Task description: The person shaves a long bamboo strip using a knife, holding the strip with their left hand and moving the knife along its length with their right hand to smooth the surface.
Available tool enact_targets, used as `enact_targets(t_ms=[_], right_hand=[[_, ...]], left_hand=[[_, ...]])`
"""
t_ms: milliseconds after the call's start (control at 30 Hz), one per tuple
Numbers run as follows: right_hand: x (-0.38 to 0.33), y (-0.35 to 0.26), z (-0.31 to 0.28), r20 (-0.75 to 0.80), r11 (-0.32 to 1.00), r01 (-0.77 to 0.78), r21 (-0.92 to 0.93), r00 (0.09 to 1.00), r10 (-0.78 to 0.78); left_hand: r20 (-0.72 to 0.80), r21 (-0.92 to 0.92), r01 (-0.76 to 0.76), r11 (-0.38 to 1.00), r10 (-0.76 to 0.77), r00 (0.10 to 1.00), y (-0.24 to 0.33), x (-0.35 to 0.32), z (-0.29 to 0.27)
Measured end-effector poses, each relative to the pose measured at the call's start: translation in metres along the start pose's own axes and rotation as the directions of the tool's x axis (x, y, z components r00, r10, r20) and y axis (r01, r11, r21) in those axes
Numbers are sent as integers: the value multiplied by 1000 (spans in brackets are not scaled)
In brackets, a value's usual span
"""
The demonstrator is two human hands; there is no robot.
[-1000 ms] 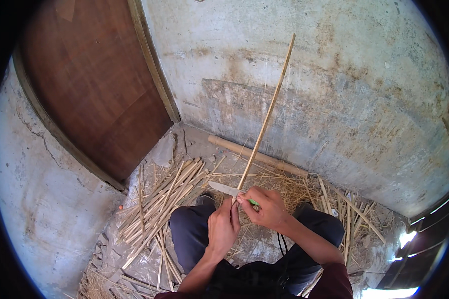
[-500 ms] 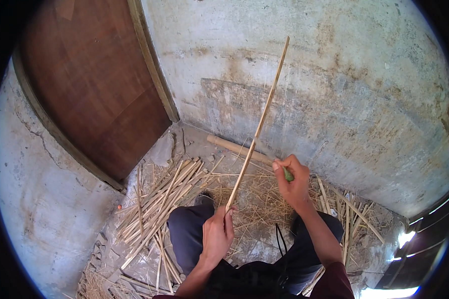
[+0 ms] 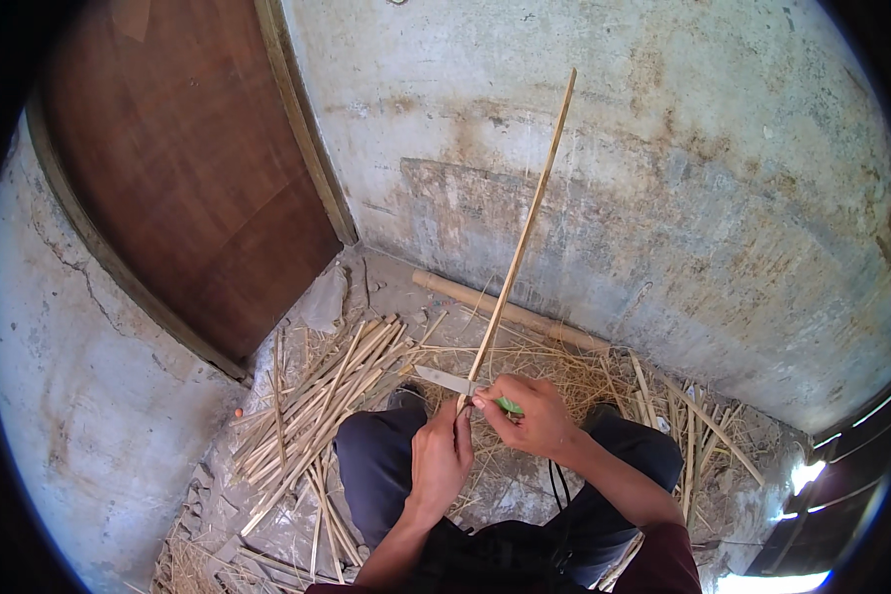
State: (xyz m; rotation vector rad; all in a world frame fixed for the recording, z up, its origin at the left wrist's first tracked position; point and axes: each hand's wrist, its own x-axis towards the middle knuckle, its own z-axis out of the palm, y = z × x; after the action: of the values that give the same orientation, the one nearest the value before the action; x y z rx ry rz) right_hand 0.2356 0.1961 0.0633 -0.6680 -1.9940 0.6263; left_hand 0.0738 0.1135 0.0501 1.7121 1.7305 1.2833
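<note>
With our left hand (image 3: 442, 457) we grip the bamboo strip (image 3: 526, 238) by its near end, above the floor (image 3: 391, 274), probably to steady it; our right hand (image 3: 533, 418) holds the knife (image 3: 450, 380) by its green handle (image 3: 508, 405), blade (image 3: 435, 375) across the strip.

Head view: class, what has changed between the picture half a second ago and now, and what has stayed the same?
The right hand has come left and back toward the person, beside the left hand, its knife now crossing the wooden strip. Neither hand has let go: the left keeps the strip, the right the knife. The pile of strips and the pole by the wall lie as before.
</note>
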Motion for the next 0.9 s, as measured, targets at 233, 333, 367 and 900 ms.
enact_targets(t_ms=[233, 333, 367, 900], right_hand=[[20, 19, -27, -204, 998, 0, -61, 979, -13], [27, 33, -51, -221, 995, -98, -31, 971, 88], [28, 39, -56, -223, 994, -103, -34, 970, 93], [31, 180, -183, -702, 885, -416, -208, 694, 161]], left_hand=[[13, 20, 11, 1000, -11, 1000, 2, -15, -1], [27, 44, 15, 999, -16, 999, 2, -27, -4], [46, 67, 33, 997, -36, 998, 2, -31, -6], [190, 177, 54, 983, -88, 978, -33, -85, -42]])
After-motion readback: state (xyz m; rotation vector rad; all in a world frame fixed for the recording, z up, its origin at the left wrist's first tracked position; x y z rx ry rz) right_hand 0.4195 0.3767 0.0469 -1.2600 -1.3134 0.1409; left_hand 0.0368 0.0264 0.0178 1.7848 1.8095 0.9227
